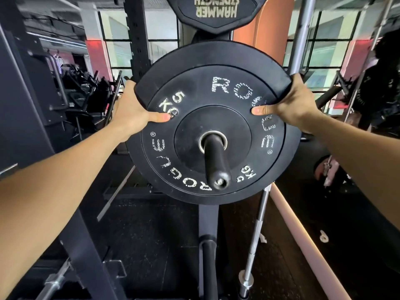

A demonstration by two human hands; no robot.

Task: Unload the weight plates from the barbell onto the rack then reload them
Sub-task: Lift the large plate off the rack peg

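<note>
I grip the plate [213,118] at its rim with both hands: my left hand [132,111] and right hand [296,102] each curl behind the edge, thumbs pressed flat on its face. Between my hands it sits on the black peg [216,161], which pokes through its hole.

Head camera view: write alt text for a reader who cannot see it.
Two bare hands grip opposite edges of a round black rubber weight plate marked ROGUE and 5 KG, which sits on a black storage peg through its centre hole. The left hand and right hand each press a thumb on the plate's face. A silver steel barbell leans at lower right.
</note>
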